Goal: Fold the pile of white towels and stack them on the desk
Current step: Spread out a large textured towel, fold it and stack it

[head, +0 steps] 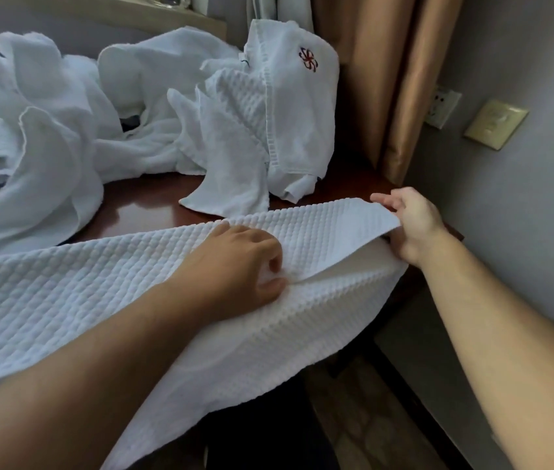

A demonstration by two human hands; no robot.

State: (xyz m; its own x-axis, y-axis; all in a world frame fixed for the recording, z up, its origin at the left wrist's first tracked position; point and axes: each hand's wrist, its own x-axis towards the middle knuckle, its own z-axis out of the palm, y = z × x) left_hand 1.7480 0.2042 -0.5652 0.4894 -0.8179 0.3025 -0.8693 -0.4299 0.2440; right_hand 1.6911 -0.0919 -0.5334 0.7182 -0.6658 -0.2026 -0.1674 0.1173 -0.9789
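Observation:
A white waffle-weave towel (pixel 106 300) lies spread across the near edge of the dark wooden desk (pixel 146 201) and hangs over the front. My left hand (pixel 238 262) rests on it near the middle, fingers curled and pinching a fold of the cloth. My right hand (pixel 411 225) grips the towel's far right corner and lifts the top layer off the layer beneath. Behind, a rumpled pile of white towels (pixel 126 106) covers the back of the desk; one towel (pixel 299 96) bears a red emblem.
Tan curtains (pixel 380 79) hang at the desk's right back corner. A grey wall (pixel 523 198) with a socket and a beige switch plate (pixel 496 123) runs close along the right. Dark floor shows below the desk edge.

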